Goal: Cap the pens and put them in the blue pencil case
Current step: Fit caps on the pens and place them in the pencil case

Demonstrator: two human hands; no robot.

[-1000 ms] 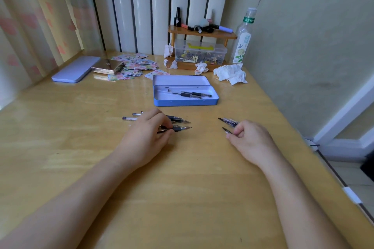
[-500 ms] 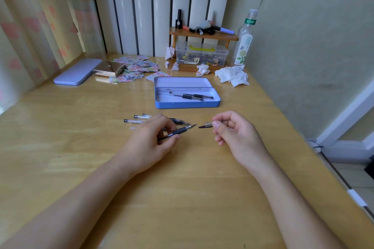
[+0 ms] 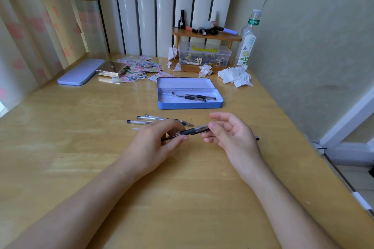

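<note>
Head view: near the middle of the frame, above a light wooden table (image 3: 81,168), the left hand (image 3: 155,143) is closed around the barrel of a black pen (image 3: 187,132), pinching it between thumb and fingertips so that it slants up to the right. The right hand (image 3: 230,137) meets it from the right, thumb and forefinger nipping the clear cap (image 3: 202,128) that sits over the pen's tip end, while its other fingers spread loosely upward. How far the cap is seated cannot be told. Just above and left of the left hand, a few loose pens (image 3: 149,119) lie side by side on the table, their far ends pointing left, their near ends partly hidden behind the knuckles. Above the hands, at frame centre, the blue pencil case (image 3: 190,105) lies open with its lid tilted back, and capped pens (image 3: 192,96) lie across its pale floor. A small dark object (image 3: 257,138) peeks out on the table at the right edge of the right hand, too little of it showing to identify. In the upper left lies a closed lilac tin (image 3: 79,74), beside a shiny gold box (image 3: 112,68) and scattered paper slips (image 3: 139,67). Crumpled tissues (image 3: 235,76) and a clear bottle (image 3: 248,42) stand at the upper right, next to a small wooden shelf (image 3: 206,36).
</note>
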